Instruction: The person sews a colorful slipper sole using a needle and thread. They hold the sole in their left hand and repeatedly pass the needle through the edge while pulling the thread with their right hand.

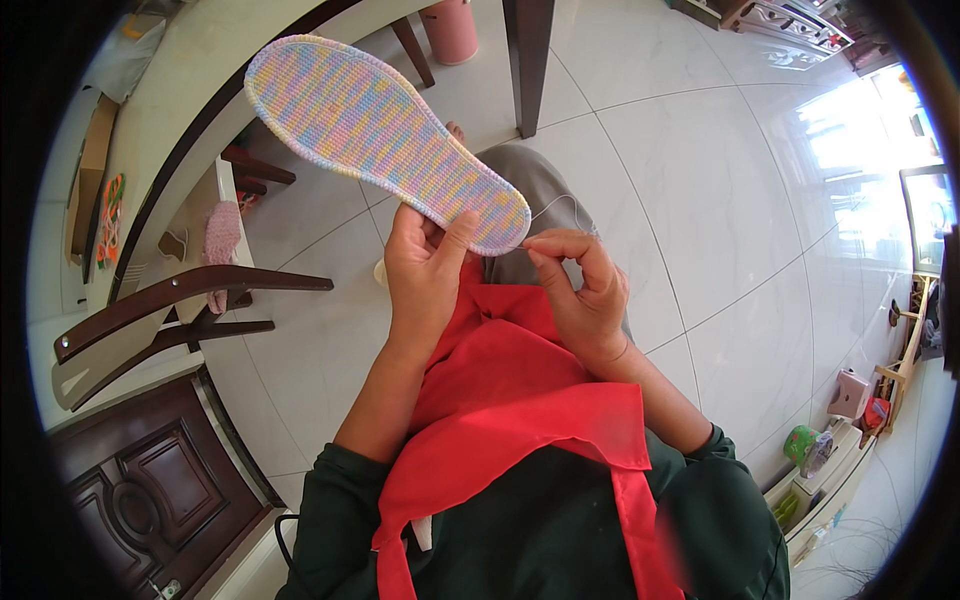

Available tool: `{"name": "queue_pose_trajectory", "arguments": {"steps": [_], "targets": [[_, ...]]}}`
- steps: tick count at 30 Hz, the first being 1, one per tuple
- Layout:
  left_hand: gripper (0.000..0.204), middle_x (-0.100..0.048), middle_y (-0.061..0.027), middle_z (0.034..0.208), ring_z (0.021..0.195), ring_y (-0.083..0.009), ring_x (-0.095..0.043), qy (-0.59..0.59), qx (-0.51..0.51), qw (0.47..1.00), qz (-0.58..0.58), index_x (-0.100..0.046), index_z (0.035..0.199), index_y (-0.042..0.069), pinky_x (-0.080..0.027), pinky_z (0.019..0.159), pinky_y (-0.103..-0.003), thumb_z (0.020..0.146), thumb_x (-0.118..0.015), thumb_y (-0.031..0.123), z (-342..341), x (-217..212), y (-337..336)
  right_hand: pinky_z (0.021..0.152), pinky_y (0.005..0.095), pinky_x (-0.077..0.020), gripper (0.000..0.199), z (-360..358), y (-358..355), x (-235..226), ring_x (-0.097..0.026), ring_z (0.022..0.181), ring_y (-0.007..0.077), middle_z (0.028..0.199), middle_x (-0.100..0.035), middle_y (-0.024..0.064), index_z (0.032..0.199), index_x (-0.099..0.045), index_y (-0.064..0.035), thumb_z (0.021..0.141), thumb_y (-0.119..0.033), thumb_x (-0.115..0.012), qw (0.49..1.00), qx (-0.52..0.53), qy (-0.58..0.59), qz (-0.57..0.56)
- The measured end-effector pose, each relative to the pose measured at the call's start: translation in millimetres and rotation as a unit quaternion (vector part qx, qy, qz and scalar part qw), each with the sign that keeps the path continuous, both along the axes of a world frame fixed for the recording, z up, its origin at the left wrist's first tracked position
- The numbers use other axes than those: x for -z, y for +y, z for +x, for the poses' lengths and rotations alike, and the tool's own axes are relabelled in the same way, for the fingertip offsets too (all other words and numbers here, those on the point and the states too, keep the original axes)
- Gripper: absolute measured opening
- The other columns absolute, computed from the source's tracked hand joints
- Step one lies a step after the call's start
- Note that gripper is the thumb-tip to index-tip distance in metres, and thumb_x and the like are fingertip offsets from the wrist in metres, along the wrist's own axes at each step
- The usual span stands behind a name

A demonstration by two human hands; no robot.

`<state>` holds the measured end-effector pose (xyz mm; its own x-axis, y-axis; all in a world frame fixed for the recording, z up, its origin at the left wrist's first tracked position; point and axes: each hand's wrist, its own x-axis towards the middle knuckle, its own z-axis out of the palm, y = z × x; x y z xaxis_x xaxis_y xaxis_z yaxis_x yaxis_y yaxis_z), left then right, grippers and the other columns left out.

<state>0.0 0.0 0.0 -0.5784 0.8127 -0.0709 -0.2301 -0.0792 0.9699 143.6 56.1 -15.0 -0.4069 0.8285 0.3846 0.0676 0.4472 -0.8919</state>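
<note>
My left hand (425,275) grips the near end of a crocheted shoe sole (375,135) in pastel pink, yellow and blue yarn, holding it up flat in front of me. My right hand (580,285) is pinched at the sole's near edge, fingertips closed on what looks like a thin hook or needle. A pale strand of yarn (560,203) loops from that edge over my right hand. A red cloth (510,390) lies across my lap under both hands.
A dark wooden chair (170,320) stands at my left with a pink knitted piece (222,232) on it. A white table (190,80) with dark legs (527,60) is ahead, a pink bin (452,30) beyond. White tiled floor (720,200) stretches to the right.
</note>
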Motion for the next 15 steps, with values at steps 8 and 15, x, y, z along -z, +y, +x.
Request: {"name": "queue_pose_trajectory", "arguments": {"steps": [8,15], "targets": [[0.030,-0.058,-0.0084,0.110,0.097,-0.0117,-0.057,0.000,-0.003,1.000,0.000,-0.048,0.116,-0.003,-0.048,0.084,-0.026,0.089,-0.058,0.005,-3,0,2,0.063,0.0265,-0.0483,0.016,-4,2,-2,-0.061,0.071,0.0183,0.084,-0.064,0.0064,0.086,-0.059,-0.0035,0.075,0.007,-0.065,1.000,0.003,0.008,0.005],[0.030,-0.058,-0.0087,0.109,0.097,-0.0127,-0.056,0.017,-0.015,0.999,-0.033,-0.049,0.115,-0.003,-0.046,0.085,-0.027,0.088,-0.059,0.006,-2,2,1,0.061,0.0286,-0.0483,0.015,-11,1,-7,-0.060,0.069,0.0207,0.082,-0.062,0.0072,0.083,-0.057,-0.0030,0.075,0.004,-0.067,1.000,0.012,0.003,-0.003]]}}
